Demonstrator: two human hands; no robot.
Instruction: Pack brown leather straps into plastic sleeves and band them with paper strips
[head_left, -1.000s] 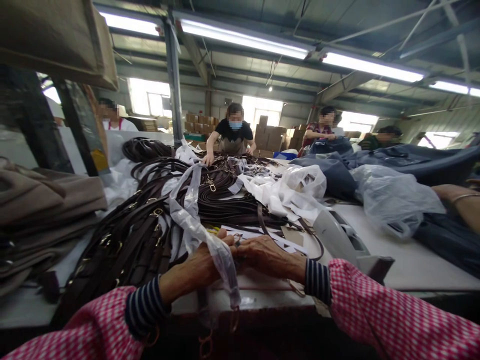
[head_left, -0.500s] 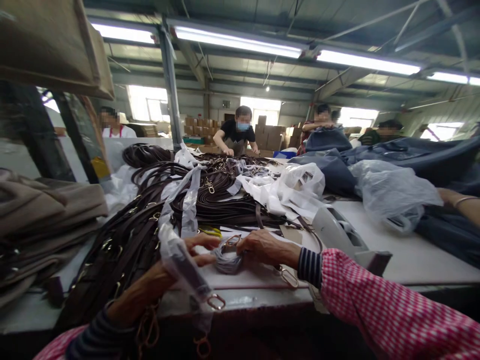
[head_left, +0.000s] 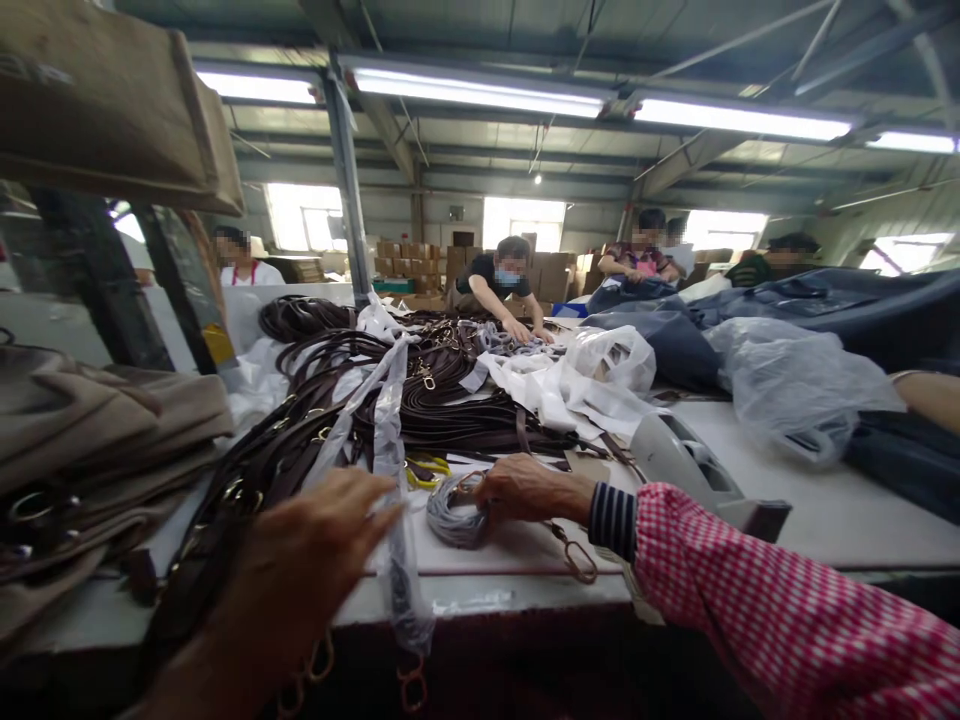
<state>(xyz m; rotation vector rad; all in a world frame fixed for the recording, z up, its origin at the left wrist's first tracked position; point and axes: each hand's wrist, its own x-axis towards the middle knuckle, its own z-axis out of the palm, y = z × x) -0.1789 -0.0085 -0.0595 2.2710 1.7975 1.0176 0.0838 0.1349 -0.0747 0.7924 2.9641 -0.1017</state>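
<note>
My right hand [head_left: 525, 490] rests on the white table [head_left: 825, 520], fingers curled on a small grey coil of cord [head_left: 452, 518] with a metal ring on top. My left hand [head_left: 315, 555] is raised close to the camera, fingers stretched out. Its fingertips meet a dark strap in a clear plastic sleeve [head_left: 390, 440] that runs down and hangs over the table's front edge. A metal clasp [head_left: 579, 560] lies just under my right wrist. A heap of dark brown straps [head_left: 442, 410] with gold hardware lies beyond both hands.
A grey tape dispenser [head_left: 679, 460] stands right of my right hand. Crumpled plastic bags [head_left: 795, 390] and dark blue fabric [head_left: 825, 305] lie at the right, stacked brown bags [head_left: 97, 440] at the left. Several other people work at the table's far side.
My left hand has risen toward the camera and opened out, sliding along the sleeved strap. My right hand stays on the grey coil. A person opposite has leaned over the table.
</note>
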